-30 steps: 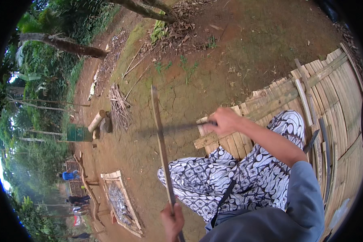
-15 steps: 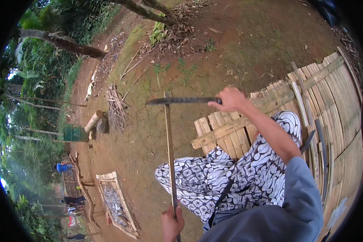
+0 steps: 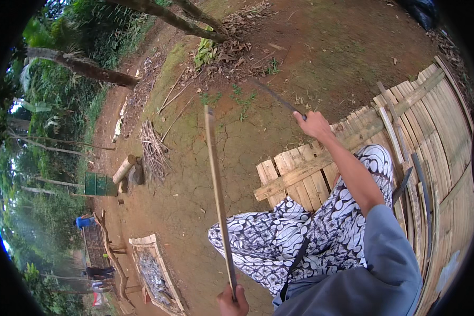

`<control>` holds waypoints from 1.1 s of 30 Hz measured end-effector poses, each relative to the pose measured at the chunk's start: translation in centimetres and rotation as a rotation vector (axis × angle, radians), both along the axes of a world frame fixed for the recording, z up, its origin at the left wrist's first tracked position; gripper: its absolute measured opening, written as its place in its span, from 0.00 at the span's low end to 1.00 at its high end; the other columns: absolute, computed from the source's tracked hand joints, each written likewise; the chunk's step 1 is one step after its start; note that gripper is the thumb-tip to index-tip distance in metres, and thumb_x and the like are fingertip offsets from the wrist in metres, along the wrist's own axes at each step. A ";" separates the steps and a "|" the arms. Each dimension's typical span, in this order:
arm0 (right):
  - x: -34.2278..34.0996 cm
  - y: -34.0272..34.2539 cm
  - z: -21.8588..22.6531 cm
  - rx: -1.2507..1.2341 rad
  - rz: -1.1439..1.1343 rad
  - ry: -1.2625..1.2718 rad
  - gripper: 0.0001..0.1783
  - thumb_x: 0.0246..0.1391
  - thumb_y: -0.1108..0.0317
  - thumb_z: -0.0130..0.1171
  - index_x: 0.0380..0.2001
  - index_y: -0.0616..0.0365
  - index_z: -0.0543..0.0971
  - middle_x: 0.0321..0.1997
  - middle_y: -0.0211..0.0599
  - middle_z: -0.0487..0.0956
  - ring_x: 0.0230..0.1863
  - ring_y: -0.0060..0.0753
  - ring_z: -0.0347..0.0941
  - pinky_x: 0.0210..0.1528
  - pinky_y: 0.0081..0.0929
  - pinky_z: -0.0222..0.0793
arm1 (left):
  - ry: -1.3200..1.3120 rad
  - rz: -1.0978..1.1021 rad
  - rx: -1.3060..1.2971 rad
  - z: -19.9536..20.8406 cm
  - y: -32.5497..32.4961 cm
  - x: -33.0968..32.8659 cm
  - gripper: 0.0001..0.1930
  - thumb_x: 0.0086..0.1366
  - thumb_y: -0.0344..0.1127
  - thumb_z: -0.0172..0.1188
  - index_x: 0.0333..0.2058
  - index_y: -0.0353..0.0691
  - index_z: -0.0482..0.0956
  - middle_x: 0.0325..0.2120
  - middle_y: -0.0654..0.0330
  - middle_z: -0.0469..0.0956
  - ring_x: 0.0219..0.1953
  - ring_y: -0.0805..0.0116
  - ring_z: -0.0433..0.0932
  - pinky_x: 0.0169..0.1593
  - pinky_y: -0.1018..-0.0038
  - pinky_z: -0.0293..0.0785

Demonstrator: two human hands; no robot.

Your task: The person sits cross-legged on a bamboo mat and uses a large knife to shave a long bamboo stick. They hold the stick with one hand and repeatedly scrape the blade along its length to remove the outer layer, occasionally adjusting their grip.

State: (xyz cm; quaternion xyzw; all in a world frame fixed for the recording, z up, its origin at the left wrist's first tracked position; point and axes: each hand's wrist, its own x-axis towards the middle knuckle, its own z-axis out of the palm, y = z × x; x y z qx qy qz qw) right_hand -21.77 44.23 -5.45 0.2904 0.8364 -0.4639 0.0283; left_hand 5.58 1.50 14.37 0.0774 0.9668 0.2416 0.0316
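My left hand [image 3: 233,301] is closed round the lower end of a long, narrow bamboo strip [image 3: 219,192], which stands up and away from me over the ground. In my right hand [image 3: 315,126] is the handle of a machete [image 3: 273,96]. Its dark blade points forward and left, apart from the strip's upper end. Below both lies my lap, covered by a black-and-white patterned cloth [image 3: 263,239]. I am sitting on a platform of split bamboo [image 3: 432,131].
Beside my right leg, a dark curved blade [image 3: 403,184] and a long dark strip [image 3: 422,192] lie on the platform. Ahead-left are a stick bundle [image 3: 152,150], a green drum [image 3: 101,184] and a log [image 3: 124,168]. A wooden-framed ash bed [image 3: 181,303] and distant people [image 3: 99,272] are farther left.
My right hand has lifted the machete off the strip's upper end, swinging the blade forward and up. The strip's top has tipped slightly left, and my left hand sits a little lower.
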 end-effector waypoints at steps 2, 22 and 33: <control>-0.1 -0.2 -0.6 -0.045 -0.082 0.120 0.38 0.60 0.35 0.43 0.23 0.63 0.80 0.22 0.43 0.78 0.21 0.35 0.73 0.25 0.39 0.69 | -0.119 0.110 0.111 -0.3 -0.4 -1.8 0.12 0.69 0.36 0.51 0.41 0.31 0.73 0.12 0.68 0.67 0.14 0.78 0.66 0.18 0.76 0.61; 10.2 -13.0 5.9 0.288 0.969 0.946 0.30 0.48 0.33 0.55 0.19 0.52 0.75 0.12 0.34 0.73 0.14 0.41 0.72 0.15 0.36 0.62 | -0.595 0.363 0.973 -4.6 7.7 -7.0 0.09 0.75 0.38 0.41 0.37 0.39 0.63 0.14 0.63 0.62 0.10 0.79 0.61 0.12 0.81 0.58; 5.1 -7.6 5.1 -0.055 0.450 0.440 0.36 0.56 0.35 0.49 0.15 0.59 0.76 0.07 0.35 0.65 0.10 0.37 0.65 0.17 0.35 0.63 | -0.341 0.343 0.705 -3.9 7.8 -4.0 0.06 0.73 0.34 0.44 0.38 0.37 0.64 0.11 0.69 0.61 0.10 0.83 0.60 0.12 0.82 0.55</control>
